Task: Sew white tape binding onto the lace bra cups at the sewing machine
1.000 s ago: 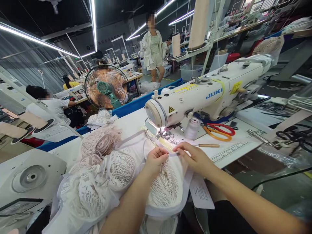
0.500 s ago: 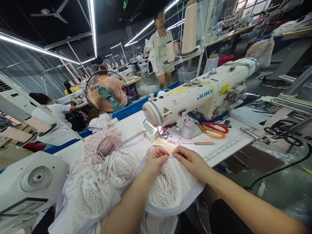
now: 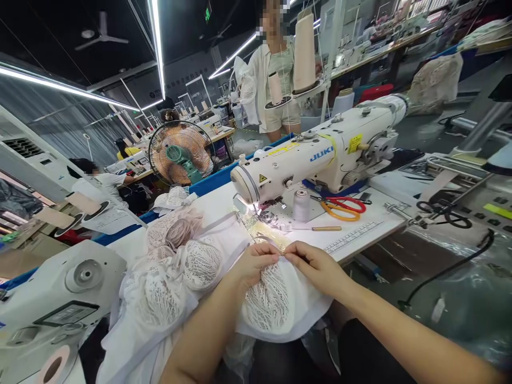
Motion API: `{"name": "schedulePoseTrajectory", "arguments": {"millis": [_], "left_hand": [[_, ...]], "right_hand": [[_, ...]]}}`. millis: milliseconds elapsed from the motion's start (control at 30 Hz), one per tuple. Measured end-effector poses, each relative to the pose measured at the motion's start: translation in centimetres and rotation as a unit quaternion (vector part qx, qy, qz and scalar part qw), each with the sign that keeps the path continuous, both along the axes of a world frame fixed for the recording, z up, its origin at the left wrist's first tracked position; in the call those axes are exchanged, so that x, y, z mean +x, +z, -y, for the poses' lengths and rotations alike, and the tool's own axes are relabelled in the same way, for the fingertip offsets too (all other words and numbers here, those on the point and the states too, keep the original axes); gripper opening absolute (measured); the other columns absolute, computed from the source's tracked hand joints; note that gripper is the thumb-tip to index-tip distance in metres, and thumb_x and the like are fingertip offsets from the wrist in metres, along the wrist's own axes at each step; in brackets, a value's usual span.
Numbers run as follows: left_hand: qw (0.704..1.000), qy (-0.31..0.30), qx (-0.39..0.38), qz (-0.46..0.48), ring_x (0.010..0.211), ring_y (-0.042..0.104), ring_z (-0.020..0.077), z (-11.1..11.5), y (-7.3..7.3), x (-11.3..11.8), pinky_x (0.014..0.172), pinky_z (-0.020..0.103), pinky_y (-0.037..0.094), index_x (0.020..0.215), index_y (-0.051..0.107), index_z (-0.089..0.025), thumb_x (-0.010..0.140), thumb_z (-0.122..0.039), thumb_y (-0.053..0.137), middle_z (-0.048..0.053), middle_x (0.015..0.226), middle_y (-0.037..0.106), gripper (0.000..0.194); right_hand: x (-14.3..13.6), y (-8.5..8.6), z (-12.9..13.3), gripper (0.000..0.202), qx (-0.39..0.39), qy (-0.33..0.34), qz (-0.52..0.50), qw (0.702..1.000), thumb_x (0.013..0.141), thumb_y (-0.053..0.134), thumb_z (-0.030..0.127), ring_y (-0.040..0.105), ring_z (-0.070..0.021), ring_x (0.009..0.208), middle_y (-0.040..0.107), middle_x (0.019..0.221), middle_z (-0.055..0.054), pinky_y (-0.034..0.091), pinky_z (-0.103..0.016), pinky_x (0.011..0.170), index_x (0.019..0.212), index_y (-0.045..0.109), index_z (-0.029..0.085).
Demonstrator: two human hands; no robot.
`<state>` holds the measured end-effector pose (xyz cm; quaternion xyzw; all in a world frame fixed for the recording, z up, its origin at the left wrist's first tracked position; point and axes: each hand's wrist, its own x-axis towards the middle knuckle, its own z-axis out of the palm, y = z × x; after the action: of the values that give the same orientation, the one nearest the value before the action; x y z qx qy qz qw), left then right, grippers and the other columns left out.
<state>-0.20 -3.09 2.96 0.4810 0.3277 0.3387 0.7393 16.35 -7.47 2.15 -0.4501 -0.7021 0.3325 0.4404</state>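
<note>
A white lace garment [image 3: 269, 304] hangs over the front edge of the table, below my hands. My left hand [image 3: 261, 260] pinches its upper edge between thumb and fingers. Close beside it, my right hand [image 3: 307, 261] pinches the same edge, fingertips nearly touching those of the left. Just beyond the fingers is the lit needle area of a white sewing machine [image 3: 288, 165]. Yellowish material [image 3: 264, 234] lies between the hands and the needle area. More white lace pieces [image 3: 160, 298] are heaped to the left of my left forearm.
On the table right of the needle stand a thread spool [image 3: 301, 206], scissors with red and orange handles [image 3: 343, 208] and a wooden-handled tool [image 3: 326, 229]. A fan [image 3: 181, 153] and a standing person [image 3: 276, 74] are beyond the table. Another machine [image 3: 60, 293] is at left.
The view has shifted a little. Both hands keep their pinch on the garment edge at nearly the same place. The standing person appears larger and nearer.
</note>
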Motion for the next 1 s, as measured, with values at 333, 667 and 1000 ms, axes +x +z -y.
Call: {"name": "schedulePoseTrajectory", "arguments": {"millis": [333,667,1000], "left_hand": [[0.994,0.039,-0.094,0.039,0.047,0.048,0.0082,6.8,1.6,1.8,0.051,0.022,0.034,0.06,0.06,-0.011,0.047,-0.026,0.078,0.0,0.053,0.055,0.027],[0.932,0.273,0.204,-0.123,0.078,0.049,0.0162,12.5,-2.0,4.4,0.072,0.028,0.038,0.08,0.06,-0.018,0.066,-0.029,0.067,0.004,0.081,0.056,0.019],[0.907,0.216,0.28,-0.23,0.074,0.051,0.0146,18.9,-3.7,3.9,0.058,0.025,0.041,0.095,0.056,-0.019,0.081,-0.025,0.048,0.01,0.104,0.052,0.017]], "right_hand": [[1.5,2.1,4.5,0.02,0.022,0.064,-0.012,0.998,0.085,0.041,0.033,0.056,-0.0149,0.07,0.061,0.074,-0.002,0.044,-0.025,0.064,0.081,0.056,0.021],[5.3,-0.1,9.0,0.023,-0.051,0.008,-0.034,0.998,0.081,0.046,0.038,0.057,-0.0165,0.066,0.062,0.069,-0.003,0.047,-0.025,0.06,0.077,0.06,0.021],[2.6,-3.7,12.3,0.02,-0.042,-0.009,-0.153,0.987,0.081,0.049,0.038,0.056,-0.014,0.065,0.06,0.071,-0.003,0.048,-0.023,0.059,0.077,0.058,0.021]]}}
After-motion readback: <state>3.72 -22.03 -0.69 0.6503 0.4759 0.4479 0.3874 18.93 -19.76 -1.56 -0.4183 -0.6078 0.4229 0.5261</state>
